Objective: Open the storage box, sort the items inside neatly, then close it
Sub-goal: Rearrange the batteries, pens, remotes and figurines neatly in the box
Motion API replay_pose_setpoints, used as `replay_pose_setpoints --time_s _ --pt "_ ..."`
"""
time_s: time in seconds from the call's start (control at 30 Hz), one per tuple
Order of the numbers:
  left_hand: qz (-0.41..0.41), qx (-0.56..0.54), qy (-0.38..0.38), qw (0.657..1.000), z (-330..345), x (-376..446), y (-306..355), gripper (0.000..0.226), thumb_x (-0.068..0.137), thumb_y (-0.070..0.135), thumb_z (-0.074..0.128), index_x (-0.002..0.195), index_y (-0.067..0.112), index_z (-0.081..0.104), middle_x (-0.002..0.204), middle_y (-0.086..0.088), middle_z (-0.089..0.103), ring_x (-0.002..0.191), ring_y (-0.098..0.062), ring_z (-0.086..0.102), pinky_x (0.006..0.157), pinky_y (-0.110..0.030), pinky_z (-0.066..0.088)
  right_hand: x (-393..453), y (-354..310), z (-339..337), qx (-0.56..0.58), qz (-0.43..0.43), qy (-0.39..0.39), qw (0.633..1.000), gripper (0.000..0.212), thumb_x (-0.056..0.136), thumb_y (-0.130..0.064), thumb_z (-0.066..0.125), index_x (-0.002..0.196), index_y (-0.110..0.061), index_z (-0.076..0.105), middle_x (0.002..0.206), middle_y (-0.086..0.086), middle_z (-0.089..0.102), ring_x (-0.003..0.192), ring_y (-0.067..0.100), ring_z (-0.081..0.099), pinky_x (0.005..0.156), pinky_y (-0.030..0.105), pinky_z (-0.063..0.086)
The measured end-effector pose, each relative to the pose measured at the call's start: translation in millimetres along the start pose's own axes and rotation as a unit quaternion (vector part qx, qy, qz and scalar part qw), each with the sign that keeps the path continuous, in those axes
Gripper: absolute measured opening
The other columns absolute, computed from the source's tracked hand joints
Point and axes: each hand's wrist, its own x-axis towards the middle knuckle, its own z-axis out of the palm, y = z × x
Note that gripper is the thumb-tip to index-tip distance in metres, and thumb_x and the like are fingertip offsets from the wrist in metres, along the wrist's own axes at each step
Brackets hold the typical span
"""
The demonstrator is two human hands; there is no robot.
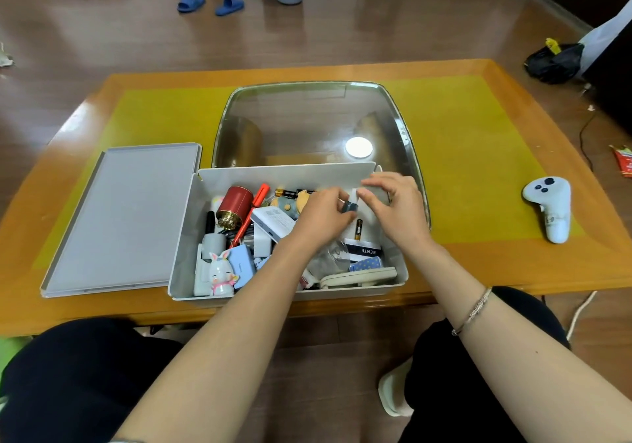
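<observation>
1. The storage box (pixel 184 264) stands open on the tabletop (pixel 478 254), near its front edge, and its grey lid (pixel 123 216) lies flat just beside it on the left side
2. Both my hands work over the right half of the box. The left hand (pixel 321 216) pinches a small dark object (pixel 349 207) with curled fingers. The right hand (pixel 393 203) has its fingers bent around a pale thing next to it, but I cannot tell exactly what this thing is
3. I judge the dark object to be light and stiff, so a fingertip pinch at its middle should be enough
4. Other items look different to handle: the red tin (pixel 235 207) is rigid and could roll, the rabbit figure (pixel 220 273) may be fragile, and the clear piece near my left wrist looks slippery
5. The box has its long axis from left to right. The orange pen (pixel 249 216) lies diagonal, its upper end toward the far wall, and one battery (pixel 358 229) points away from me
6. The items are not sorted yet, in my judgement
</observation>
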Motion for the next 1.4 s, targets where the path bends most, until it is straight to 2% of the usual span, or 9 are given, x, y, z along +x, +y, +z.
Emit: replay_pose_setpoints --time_s 0.1,0.23,0.47,0.67,0.77,0.87,1.1,1.23,1.4 --pt "-0.033 0.046 0.001 0.998 -2 13 -1 0.016 0.084 0.020 0.071 0.089 0.007 0.063 0.086 -0.010 0.066 0.085 -0.026 0.060 0.071 -0.031 0.043 -1 9 0 -0.025 0.041 0.007 0.999 0.042 0.086 -0.021 0.067 0.126 -0.015 0.055 0.123 0.003 0.055 0.112 0.021 0.049 0.099 0.034 0.041" --pt "-0.068 0.089 -0.017 0.994 -1 30 3 0.025 0.082 0.026 0.074 0.093 0.005 0.066 0.096 -0.014 0.068 0.092 -0.030 0.062 0.069 -0.030 0.042 -4 13 5 0.002 0.089 0.007 0.996 0.040 0.088 -0.007 0.057 0.127 -0.013 0.050 0.122 0.004 0.057 0.110 0.023 0.053 0.097 0.042 0.044" --pt "-0.080 0.115 -0.020 0.990 12 40 5 0.038 0.080 0.023 0.076 0.107 0.004 0.057 0.110 -0.015 0.063 0.100 -0.032 0.060 0.077 -0.036 0.046 -4 14 9 0.014 0.110 0.015 0.994 0.037 0.088 -0.003 0.052 0.123 -0.014 0.051 0.117 0.003 0.061 0.106 0.019 0.057 0.091 0.031 0.045" --pt "-0.061 0.182 -0.037 0.981 9 40 2 0.025 0.089 0.020 0.064 0.104 0.001 0.062 0.108 -0.020 0.065 0.099 -0.036 0.060 0.071 -0.033 0.042 -4 14 9 -0.001 0.113 0.018 0.993 0.036 0.089 -0.004 0.051 0.123 -0.015 0.051 0.117 0.002 0.061 0.106 0.018 0.057 0.088 0.030 0.045" --pt "-0.054 0.226 -0.044 0.972 10 35 1 0.015 0.092 0.007 0.055 0.100 -0.003 0.062 0.108 -0.023 0.064 0.097 -0.039 0.061 0.067 -0.034 0.039 -5 13 8 -0.008 0.110 0.018 0.994 0.036 0.090 -0.004 0.050 0.124 -0.013 0.051 0.119 0.004 0.061 0.109 0.020 0.056 0.088 0.029 0.043" --pt "-0.055 0.234 -0.039 0.970 8 30 -2 0.019 0.092 0.004 0.051 0.111 0.000 0.053 0.114 -0.021 0.061 0.102 -0.036 0.058 0.069 -0.034 0.038 -5 12 8 -0.008 0.111 0.018 0.994 0.036 0.090 -0.005 0.051 0.125 -0.013 0.051 0.120 0.003 0.061 0.109 0.020 0.056 0.088 0.030 0.044" --pt "-0.018 0.214 -0.184 0.959 8 26 -7 0.029 0.098 0.017 0.040 0.121 0.001 0.049 0.124 -0.020 0.051 0.103 -0.030 0.051 0.077 -0.030 0.037 -6 11 8 -0.001 0.113 0.020 0.993 0.035 0.090 -0.004 0.051 0.124 -0.014 0.051 0.119 0.002 0.061 0.108 0.018 0.055 0.085 0.024 0.039" --pt "-0.003 0.264 -0.227 0.938 17 30 1 0.047 0.096 0.021 0.040 0.142 0.011 0.034 0.136 -0.016 0.040 0.119 -0.035 0.046 0.098 -0.047 0.041 -6 11 8 0.005 0.116 0.017 0.993 0.034 0.091 -0.006 0.051 0.124 -0.015 0.052 0.119 0.002 0.060 0.108 0.017 0.055 0.085 0.025 0.040" --pt "0.025 0.275 -0.240 0.931 32 27 7 0.061 0.094 0.024 0.043 0.150 0.019 0.018 0.142 -0.014 0.032 0.127 -0.035 0.030 0.103 -0.051 0.035 -6 11 8 0.014 0.115 0.022 0.993 0.033 0.091 -0.005 0.052 0.122 -0.015 0.053 0.117 0.001 0.061 0.106 0.016 0.056 0.085 0.026 0.042"
